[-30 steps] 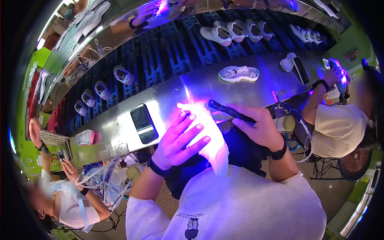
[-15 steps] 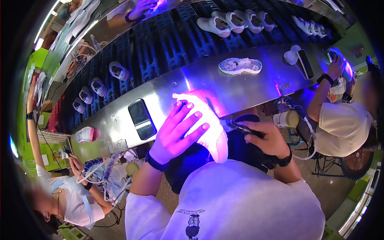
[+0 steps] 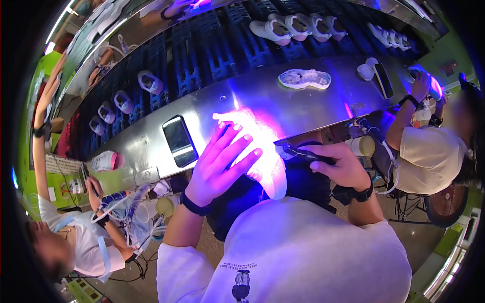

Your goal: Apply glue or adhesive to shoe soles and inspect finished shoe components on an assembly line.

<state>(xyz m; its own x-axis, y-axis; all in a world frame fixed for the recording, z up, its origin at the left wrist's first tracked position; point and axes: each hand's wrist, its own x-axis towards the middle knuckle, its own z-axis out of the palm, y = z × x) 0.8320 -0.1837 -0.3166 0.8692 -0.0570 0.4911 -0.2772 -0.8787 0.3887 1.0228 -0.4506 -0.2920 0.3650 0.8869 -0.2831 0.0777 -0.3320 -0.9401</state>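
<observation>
A shoe (image 3: 274, 174), washed out by bright pink-violet light, lies in front of me, tilted across the bench edge with its near end toward my body. My left hand (image 3: 222, 161) grips it from the left, fingers spread over its upper surface. In my right hand (image 3: 341, 164) is a black-handled brush (image 3: 298, 153). Its pale head meets the right side of the shoe, about midway along. Glare hides the shoe's details and whatever lies beneath my left fingers.
Left of the shoe, a dark phone (image 3: 180, 141) lies on the metal bench (image 3: 242, 108). A shoe sole (image 3: 304, 79) is farther back. White sneakers (image 3: 298, 28) stand on the dark slatted conveyor (image 3: 202, 48). Co-workers sit left and right, near cups (image 3: 361, 146) and tubing.
The shoe and my left hand have shifted slightly away from my body. The brush head has moved a little left along the shoe's side. The left co-worker's arms have moved.
</observation>
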